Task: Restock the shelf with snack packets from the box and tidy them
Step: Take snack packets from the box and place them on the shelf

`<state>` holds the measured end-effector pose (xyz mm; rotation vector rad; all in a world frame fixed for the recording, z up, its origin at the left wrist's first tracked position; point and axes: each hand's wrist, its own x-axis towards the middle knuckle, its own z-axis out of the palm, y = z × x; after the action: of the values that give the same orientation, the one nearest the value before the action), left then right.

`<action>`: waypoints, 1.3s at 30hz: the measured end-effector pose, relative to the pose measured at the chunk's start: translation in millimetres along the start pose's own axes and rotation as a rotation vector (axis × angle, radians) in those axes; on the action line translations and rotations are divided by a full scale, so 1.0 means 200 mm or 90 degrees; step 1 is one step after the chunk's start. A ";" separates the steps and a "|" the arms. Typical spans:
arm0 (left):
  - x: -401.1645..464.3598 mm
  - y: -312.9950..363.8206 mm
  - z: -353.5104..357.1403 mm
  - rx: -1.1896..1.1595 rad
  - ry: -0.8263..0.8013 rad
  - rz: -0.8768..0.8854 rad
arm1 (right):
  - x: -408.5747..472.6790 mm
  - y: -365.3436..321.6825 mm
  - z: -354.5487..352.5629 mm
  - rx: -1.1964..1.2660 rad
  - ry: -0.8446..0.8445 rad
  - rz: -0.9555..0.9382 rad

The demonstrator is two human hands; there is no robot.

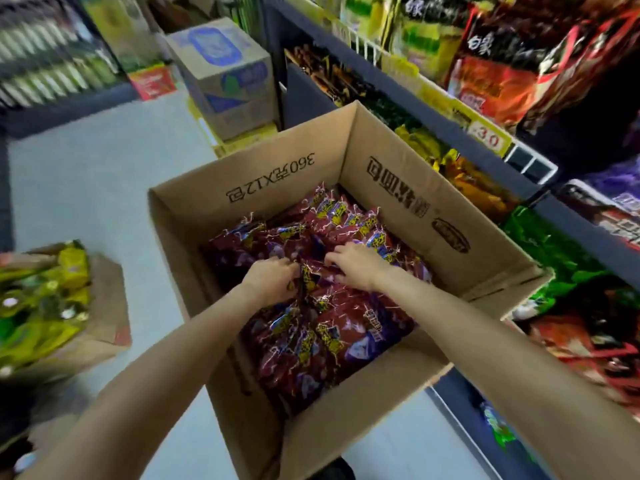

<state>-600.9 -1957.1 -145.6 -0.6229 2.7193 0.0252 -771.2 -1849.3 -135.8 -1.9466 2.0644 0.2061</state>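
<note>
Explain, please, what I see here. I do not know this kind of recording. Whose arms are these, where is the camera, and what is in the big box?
No machine is here. A person wears one camera on the head, looking down, so the bare arms are that person's own. The open cardboard box stands on the floor beside a shop shelf. It holds dark red snack packets. The left hand and the right hand both reach into the box and close their fingers on packets near the middle; nothing is lifted out yet. On the left lies a second box with yellow-green packets.
</note>
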 end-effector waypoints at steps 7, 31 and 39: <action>0.10 -0.04 0.01 0.149 -0.123 0.095 | 0.23 0.03 0.24 -0.051 -0.079 0.025; -0.09 0.03 -0.59 -0.290 0.433 0.160 | -0.63 0.16 -0.48 0.576 0.559 0.321; -0.19 0.55 -1.00 -0.375 0.472 0.173 | -1.42 0.23 -0.45 0.659 0.802 0.474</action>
<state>-681.9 -1861.5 49.1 -0.4572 3.5208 0.8434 -816.3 -1603.0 33.2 -0.5166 2.4853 -1.9170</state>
